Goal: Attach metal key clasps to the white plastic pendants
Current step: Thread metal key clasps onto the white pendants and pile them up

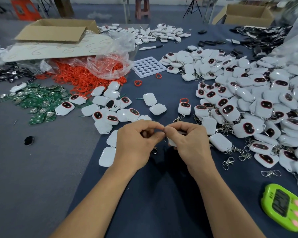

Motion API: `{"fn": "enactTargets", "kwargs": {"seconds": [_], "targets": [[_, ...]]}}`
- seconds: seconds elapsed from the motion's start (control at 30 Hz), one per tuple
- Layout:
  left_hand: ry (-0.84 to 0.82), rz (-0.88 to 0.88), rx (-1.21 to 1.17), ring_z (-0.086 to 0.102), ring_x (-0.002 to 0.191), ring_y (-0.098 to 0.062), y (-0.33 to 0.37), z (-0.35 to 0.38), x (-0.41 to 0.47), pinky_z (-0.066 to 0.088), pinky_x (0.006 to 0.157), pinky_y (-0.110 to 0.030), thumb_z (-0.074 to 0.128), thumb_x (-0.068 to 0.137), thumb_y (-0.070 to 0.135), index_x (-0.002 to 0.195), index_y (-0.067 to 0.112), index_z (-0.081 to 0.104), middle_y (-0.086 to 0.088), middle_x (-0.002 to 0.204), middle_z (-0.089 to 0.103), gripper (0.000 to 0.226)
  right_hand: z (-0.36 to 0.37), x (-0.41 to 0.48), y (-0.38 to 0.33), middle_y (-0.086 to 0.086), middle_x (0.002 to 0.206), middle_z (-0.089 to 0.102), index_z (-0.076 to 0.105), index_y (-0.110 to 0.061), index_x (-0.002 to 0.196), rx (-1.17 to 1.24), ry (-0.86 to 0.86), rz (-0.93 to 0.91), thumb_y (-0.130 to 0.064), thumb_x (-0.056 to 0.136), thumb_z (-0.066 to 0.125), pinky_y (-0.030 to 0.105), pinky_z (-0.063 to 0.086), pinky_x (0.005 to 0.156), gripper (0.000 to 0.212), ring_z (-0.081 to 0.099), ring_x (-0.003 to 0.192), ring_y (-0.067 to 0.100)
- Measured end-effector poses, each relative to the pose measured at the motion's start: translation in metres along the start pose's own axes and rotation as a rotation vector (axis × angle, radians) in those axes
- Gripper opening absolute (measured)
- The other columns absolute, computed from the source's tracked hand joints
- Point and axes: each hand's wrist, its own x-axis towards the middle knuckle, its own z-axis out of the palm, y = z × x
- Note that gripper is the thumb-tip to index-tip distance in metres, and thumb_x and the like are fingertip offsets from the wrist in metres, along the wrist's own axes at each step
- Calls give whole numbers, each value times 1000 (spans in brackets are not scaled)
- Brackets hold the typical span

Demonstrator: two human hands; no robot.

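The right grip (189, 141) curls round a glossy white rounded pendant (172, 143); the left grip (138, 141) pinches a silvery clasp (154, 150) dangling at its five o'clock

A green timer (282, 207) lies near right. Far left sits a cardboard box (55, 30), nearer it heaped orange rings (79, 78) and green circuit boards (34, 103). A white holed tray (149, 67) lies centre.

My left hand (136, 143) pinches a metal clasp (154, 150), my right hand (191, 143) grips a white pendant (171, 143), pendant heap (248, 103) at two o'clock.
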Motion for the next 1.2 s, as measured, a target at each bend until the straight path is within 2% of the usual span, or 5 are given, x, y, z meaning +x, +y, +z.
{"fn": "enactTargets", "kwargs": {"seconds": [0.17,0.3,0.67,0.93,1.2], "targets": [[41,-54,13,52,58,-1,-2,1,0,43,55,-13,87,75,23,79,48,75,20,65,63,28,0,0,0,1,76,77,82,-31,82,-19,-57,-16,-19,96,72,28,54,64,20,62,67,7],[29,-59,49,53,56,-2,2,0,0,47,53,-20,73,70,40,75,47,72,16,65,63,8,-5,-1,-2,-3,77,78,84,-25,86,71,-136,1,-15,88,75,14,49,61,14,65,66,2],[-8,-75,-90,45,52,-2,2,-2,1,39,52,-12,78,80,23,75,35,75,17,55,56,14,2,-5,-1,-8,75,78,81,-36,82,-43,17,-34,-28,76,78,23,58,67,11,72,71,7],[-26,-93,-139,51,54,-2,4,-3,1,46,56,-18,75,72,31,74,46,77,13,60,67,16,1,-3,-4,-9,77,78,80,-35,82,-17,66,-56,-10,85,79,16,56,66,25,74,75,13],[-42,-91,-99,50,48,-1,5,-2,-3,40,48,-11,72,70,24,70,40,76,17,53,60,16,0,-3,-3,-1,77,78,81,-30,80,-43,16,-26,-8,85,76,37,61,78,23,74,81,26]]}}
